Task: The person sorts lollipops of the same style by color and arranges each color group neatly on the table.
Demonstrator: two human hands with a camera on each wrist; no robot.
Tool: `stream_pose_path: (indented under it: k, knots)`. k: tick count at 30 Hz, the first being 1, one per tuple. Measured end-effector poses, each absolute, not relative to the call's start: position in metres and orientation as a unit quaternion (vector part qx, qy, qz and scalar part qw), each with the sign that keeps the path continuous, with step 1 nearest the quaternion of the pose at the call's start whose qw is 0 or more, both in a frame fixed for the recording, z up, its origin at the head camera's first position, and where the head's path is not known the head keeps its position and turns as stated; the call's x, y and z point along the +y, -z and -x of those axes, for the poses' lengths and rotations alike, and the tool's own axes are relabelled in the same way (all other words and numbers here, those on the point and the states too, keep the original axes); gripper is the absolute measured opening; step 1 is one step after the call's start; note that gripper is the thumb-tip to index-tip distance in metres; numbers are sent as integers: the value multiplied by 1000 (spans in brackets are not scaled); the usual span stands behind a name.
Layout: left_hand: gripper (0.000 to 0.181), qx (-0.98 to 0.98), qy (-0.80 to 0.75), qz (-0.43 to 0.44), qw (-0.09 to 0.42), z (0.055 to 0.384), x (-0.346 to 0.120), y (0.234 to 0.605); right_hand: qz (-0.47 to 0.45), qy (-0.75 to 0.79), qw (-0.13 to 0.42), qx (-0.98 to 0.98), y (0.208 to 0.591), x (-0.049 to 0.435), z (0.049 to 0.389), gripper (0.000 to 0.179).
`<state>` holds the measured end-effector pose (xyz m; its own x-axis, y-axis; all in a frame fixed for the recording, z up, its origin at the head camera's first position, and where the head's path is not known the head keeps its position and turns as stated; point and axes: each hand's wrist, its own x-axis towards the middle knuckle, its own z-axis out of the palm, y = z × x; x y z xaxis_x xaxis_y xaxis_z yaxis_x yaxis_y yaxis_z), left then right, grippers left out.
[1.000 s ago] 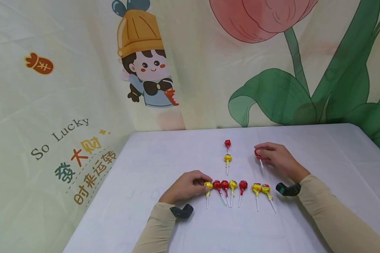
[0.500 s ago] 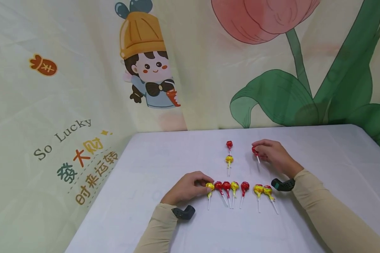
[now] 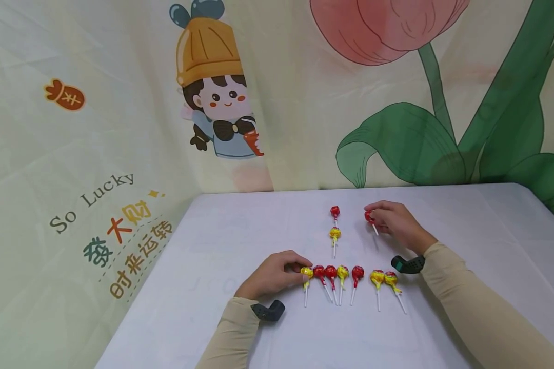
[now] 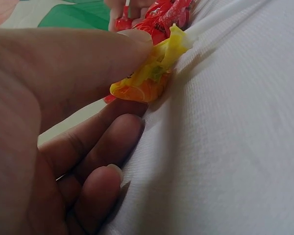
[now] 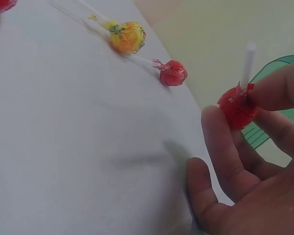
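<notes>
My right hand (image 3: 398,224) holds a red lollipop (image 5: 236,108) by its wrapped head, its white stick pointing up in the right wrist view. To its left, a red lollipop (image 3: 335,211) and a yellow lollipop (image 3: 335,233) lie one behind the other in a column. At the left end of a row, my left hand (image 3: 277,273) pinches a yellow lollipop (image 4: 149,73) between thumb and fingers, its head down close against the white cloth. Beside it lie two red lollipops (image 3: 319,272), then a yellow one (image 3: 343,272).
Further right in the row are a single red lollipop (image 3: 357,273) and, past a gap, two yellow lollipops (image 3: 377,278). All lie on a white-covered table (image 3: 240,225). A printed curtain (image 3: 295,102) hangs behind the table's far edge.
My right hand has drifted left and slightly away from me with the red lollipop, toward the column of two. The left hand keeps its pinch on the yellow lollipop.
</notes>
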<state>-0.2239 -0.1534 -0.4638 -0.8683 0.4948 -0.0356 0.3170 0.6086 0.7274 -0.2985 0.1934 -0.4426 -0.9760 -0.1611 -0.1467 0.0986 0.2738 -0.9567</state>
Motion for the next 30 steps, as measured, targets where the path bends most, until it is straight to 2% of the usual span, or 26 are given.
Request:
stream_pose_path:
  k: [18,30]
  knots:
    - [26,893,-365,-240,110,225,-154,465,56,544,128,827,442,182,317,42]
    - [25,894,-358,-249,104,226,-156,465,59,529,121,838,444,176,324,38]
